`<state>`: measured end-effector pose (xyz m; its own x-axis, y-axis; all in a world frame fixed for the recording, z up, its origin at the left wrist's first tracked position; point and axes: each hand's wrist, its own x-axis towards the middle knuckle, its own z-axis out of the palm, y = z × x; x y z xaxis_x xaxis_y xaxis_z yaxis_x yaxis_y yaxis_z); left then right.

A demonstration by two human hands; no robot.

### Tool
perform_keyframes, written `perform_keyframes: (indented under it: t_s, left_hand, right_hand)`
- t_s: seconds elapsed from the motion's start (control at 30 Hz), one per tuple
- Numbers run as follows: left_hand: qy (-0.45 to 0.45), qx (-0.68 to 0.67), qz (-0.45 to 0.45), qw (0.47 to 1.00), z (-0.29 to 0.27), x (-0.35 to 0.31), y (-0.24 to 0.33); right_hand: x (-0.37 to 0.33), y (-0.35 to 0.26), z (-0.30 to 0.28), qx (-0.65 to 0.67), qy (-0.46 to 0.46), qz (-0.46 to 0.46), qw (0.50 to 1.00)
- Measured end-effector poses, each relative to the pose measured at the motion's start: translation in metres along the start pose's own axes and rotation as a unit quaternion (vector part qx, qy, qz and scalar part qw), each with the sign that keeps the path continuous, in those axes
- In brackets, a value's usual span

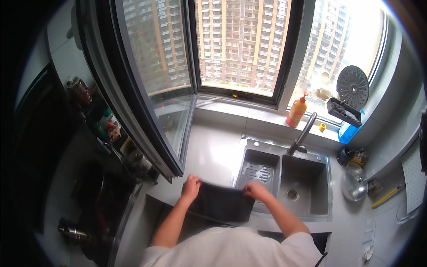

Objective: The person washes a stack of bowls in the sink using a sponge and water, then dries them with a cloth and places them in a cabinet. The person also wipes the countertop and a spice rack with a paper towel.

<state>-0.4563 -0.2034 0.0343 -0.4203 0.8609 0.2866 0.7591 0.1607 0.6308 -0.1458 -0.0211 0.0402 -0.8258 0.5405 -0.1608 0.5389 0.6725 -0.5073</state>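
Between my two hands hangs a dark, roughly rectangular sheet (pixel 222 201), soft-looking like a cloth or a bag; its exact kind I cannot make out. My left hand (pixel 191 188) pinches its upper left corner, close to the counter's front edge. At the upper right corner, my right hand (pixel 257 190) grips it beside the sink's smaller basin. The sheet's top edge sags slightly between the hands. Its right part overlaps the counter edge in front of the sink (pixel 330 187).
An open window sash (pixel 169 129) juts over the counter at the left. Behind the sink are a curved faucet (pixel 307 133) and a yellow pump bottle (pixel 297 111). A clear glass bowl lid (pixel 355 182) lies at the right. A stove area with pots (pixel 73 231) is far left.
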Motion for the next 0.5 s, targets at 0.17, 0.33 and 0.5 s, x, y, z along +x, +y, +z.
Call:
perform_keyframes:
  t_s: [0.17, 0.33, 0.5]
  left_hand:
    - [0.115, -0.03, 0.07, 0.99, -0.064, 0.091, 0.095]
    - [0.177, -0.051, 0.075, 0.98, -0.096, 0.08, 0.134]
    - [0.21, -0.182, 0.002, 0.961, -0.107, 0.032, 0.145]
  right_hand:
    - [0.069, -0.026, -0.11, 0.047, 0.372, -0.086, 0.923]
    - [0.063, -0.068, -0.174, 0.162, 0.455, -0.128, 0.866]
    - [0.018, -0.089, -0.169, 0.106, 0.401, -0.158, 0.896]
